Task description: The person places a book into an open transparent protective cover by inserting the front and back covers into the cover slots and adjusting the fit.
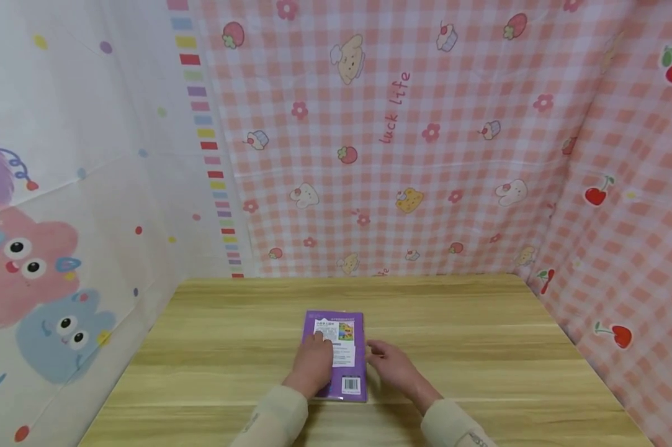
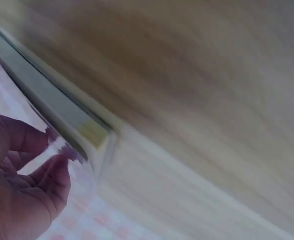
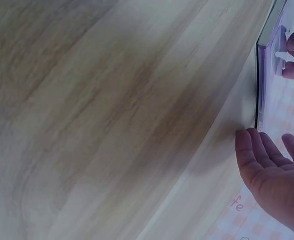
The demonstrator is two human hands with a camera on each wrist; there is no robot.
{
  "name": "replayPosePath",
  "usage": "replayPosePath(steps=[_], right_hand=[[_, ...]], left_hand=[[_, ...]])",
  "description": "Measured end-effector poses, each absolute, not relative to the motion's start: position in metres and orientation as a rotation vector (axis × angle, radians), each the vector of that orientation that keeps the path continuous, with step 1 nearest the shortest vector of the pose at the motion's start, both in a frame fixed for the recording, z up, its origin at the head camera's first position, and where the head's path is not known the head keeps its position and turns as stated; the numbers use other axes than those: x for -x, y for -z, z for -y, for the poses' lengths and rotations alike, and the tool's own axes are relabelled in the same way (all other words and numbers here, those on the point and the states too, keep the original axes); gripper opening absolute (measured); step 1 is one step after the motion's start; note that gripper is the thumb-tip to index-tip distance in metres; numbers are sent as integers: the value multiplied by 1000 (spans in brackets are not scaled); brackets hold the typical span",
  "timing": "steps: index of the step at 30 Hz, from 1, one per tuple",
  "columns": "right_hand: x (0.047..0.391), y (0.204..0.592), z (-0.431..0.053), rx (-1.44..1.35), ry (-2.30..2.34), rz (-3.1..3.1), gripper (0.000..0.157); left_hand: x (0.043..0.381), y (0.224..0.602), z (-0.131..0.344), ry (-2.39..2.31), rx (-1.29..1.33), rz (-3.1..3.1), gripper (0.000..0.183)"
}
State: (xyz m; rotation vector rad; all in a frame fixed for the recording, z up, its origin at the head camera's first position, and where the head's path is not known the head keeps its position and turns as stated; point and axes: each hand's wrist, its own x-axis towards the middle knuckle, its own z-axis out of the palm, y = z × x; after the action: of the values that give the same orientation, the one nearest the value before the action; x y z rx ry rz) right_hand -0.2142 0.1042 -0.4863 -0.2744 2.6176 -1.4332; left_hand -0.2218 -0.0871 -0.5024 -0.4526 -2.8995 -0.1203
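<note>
A purple book [image 1: 360,366] lies flat on the table, with a white text panel, a small colourful picture and a barcode on its upper face. My left hand [image 1: 313,365] is over the book's left half, fingers bent. In the left wrist view, the left thumb and a fingertip [image 2: 60,162] come close together at the glossy cover; whether they pinch anything is unclear. Just beyond the book's right edge is my right hand [image 1: 396,367], its fingers loosely bent. The right wrist view shows these fingers [image 3: 252,145] near the book's corner, holding nothing.
The book lies on a wood-grain table [image 1: 229,347]. Behind the table hangs a pink checked cloth [image 1: 458,167], and another checked cloth [image 1: 637,261] runs along the right. A white cloth with cartoon figures [image 1: 134,143] covers the left side.
</note>
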Motion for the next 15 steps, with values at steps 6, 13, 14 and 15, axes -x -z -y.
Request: replayPosePath(steps=[6,13,14,15], right_hand=[[217,487,-106,205,1483,-2664,39],[218,488,-106,266,1537,-2703,37],[218,489,-105,276,1538,-2711,37],[218,490,-105,278,1537,-2713,36]], left_hand=[[217,500,69,373,383,2963,24],[211,503,44,217,176,3068,92],[211,505,42,171,162,3065,94],[210,506,40,139,147,3062,94]])
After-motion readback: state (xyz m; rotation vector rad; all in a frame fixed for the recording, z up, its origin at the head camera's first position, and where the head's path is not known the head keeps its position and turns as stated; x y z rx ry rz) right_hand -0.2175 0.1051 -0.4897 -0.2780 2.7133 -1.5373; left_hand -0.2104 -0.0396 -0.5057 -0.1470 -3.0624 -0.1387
